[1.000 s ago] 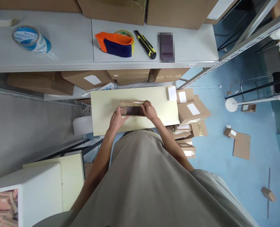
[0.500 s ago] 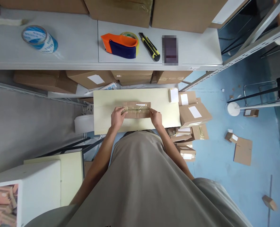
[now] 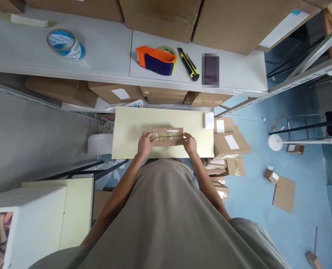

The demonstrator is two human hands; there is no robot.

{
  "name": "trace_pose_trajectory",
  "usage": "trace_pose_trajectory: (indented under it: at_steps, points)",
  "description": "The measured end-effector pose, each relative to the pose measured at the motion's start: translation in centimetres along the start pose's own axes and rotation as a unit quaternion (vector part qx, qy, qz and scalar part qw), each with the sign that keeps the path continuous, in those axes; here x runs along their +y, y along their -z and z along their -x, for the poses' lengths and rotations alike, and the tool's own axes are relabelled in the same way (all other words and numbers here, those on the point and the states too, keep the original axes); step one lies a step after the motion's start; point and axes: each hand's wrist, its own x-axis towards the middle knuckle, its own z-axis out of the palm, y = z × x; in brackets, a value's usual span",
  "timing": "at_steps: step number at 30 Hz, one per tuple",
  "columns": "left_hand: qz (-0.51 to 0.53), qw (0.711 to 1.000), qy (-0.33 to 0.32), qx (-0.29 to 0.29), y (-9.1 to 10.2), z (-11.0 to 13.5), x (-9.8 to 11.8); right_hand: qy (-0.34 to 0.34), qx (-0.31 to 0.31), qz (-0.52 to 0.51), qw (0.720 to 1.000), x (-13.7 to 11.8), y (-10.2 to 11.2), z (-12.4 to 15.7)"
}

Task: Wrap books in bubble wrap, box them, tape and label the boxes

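Note:
A small, flat brown cardboard box lies on the pale yellow table, with shiny clear tape running along its upper face and a small white label near its far edge. At its left end, my left hand is closed, thumb and fingers gripping the corner. My right hand pinches the opposite end in the same way. The fingertips partly cover both ends. A stack of white labels sits at the table's far right corner.
On the grey shelf ahead are a tape roll, an orange and blue tape dispenser, a yellow-black utility knife and a blurred dark item. Cardboard boxes are piled right of the table.
The view has tilted and shifted slightly, so the shelf items appear lower and further right. Both hands remain at the ends of the cardboard box, with little visible movement on the table.

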Motion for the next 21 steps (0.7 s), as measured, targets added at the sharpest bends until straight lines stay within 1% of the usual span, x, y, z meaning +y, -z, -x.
trace_pose_trajectory:
  at_steps: [3,5,6,8,10,12,13,15,17,19,21]
  points:
    - [0.05,0.996,-0.04,0.06,2.2,-1.4,1.4,0.049,0.08,-0.012,0.996,-1.5,1.9,-0.6]
    - [0.099,0.986,-0.069,0.111,4.3,-3.1,3.2,0.106,0.131,-0.024,0.985,-3.5,4.0,-2.0]
    - [0.122,0.98,-0.082,0.133,5.6,-4.1,4.4,0.138,0.149,-0.026,0.979,-5.0,5.3,-3.0]
    - [0.158,0.966,-0.106,0.173,8.4,-6.3,7.3,0.202,0.173,-0.01,0.964,-8.7,8.0,-5.5]
    - [0.182,0.952,-0.125,0.21,11.1,-8.2,10.2,0.257,0.184,0.026,0.948,-13.2,10.5,-8.3]
    - [0.201,0.94,-0.137,0.24,13.4,-9.7,12.6,0.295,0.187,0.073,0.934,-17.8,12.4,-11.2]
    - [0.208,0.935,-0.14,0.252,14.2,-10.2,13.6,0.304,0.189,0.094,0.929,-19.8,12.9,-12.6]
    - [0.224,0.926,-0.144,0.267,15.3,-10.7,14.9,0.308,0.173,0.137,0.925,-23.1,13.4,-15.1]
    - [0.243,0.921,-0.145,0.268,15.6,-10.7,15.5,0.288,0.149,0.181,0.928,-25.1,13.2,-17.1]
    - [0.267,0.918,-0.142,0.257,15.4,-10.2,15.4,0.264,0.134,0.222,0.929,-25.9,12.8,-18.8]
    - [0.287,0.918,-0.126,0.244,14.7,-9.5,14.9,0.286,0.125,0.251,0.916,-25.9,12.6,-20.0]
